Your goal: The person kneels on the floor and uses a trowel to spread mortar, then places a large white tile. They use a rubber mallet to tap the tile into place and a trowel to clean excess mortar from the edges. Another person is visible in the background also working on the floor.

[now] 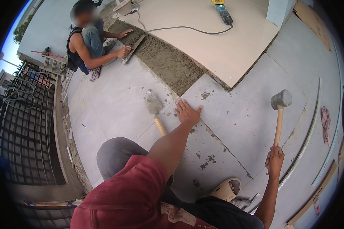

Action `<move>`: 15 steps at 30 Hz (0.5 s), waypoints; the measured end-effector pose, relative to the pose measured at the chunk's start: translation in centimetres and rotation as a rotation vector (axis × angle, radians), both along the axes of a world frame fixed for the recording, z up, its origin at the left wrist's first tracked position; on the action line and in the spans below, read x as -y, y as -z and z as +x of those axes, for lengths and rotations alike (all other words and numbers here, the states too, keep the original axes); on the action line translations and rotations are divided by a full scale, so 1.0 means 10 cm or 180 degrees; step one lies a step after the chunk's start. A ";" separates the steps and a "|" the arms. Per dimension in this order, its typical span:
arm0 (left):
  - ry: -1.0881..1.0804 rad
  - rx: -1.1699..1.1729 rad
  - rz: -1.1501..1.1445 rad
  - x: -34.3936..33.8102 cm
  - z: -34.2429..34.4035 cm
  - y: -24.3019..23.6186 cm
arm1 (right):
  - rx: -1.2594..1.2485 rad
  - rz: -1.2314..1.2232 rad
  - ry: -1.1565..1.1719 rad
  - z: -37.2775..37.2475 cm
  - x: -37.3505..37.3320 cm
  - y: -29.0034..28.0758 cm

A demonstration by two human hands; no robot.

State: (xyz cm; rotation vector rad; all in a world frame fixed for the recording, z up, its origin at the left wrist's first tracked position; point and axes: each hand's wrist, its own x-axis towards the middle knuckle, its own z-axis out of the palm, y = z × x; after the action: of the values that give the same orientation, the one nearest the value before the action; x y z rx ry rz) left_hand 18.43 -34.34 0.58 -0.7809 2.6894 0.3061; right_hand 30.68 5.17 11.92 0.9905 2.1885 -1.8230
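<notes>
My left hand (pixel 187 113) lies flat with fingers spread on the grey floor tiles (pixel 233 118), close to the corner where several tiles meet. Just left of it rests a trowel (pixel 154 104) with a mortar-smeared blade and a wooden handle, partly hidden by my forearm. My right hand (pixel 275 159) is wrapped round the wooden handle of a rubber mallet (pixel 281 100), its grey head raised at the far end. Beyond my left hand, a strip of wet mortar (pixel 172 68) runs between the grey tiles and a raised cream tile floor (pixel 214 45).
A co-worker (pixel 84 42) squats at the far left, one hand on a float (pixel 133 49) over the mortar. An angle grinder (pixel 223 14) with its cord lies on the cream floor. At right are a long metal strip (pixel 307 141), a pink rag (pixel 325 125) and cardboard (pixel 313 22). A metal grille (pixel 25 126) stands left.
</notes>
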 end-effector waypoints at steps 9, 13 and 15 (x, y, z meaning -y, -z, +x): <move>0.0167 0.0418 0.0008 0.05 -0.10 -0.24 | 0.0107 -0.0417 0.0177 -0.06 0.22 0.01; 0.0548 0.0376 -0.0250 -0.09 -0.05 -0.22 | 0.0104 -0.0553 0.0144 -0.02 0.30 -0.07; 0.0823 0.0191 -0.0281 -0.16 0.13 -0.03 | 0.0174 -0.0602 0.0091 -0.02 0.40 -0.06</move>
State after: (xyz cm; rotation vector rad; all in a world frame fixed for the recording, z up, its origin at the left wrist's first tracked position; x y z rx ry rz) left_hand 19.76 -32.77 0.91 -0.4490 2.7208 0.1004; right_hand 30.47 1.13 12.55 1.0231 1.9379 -1.9474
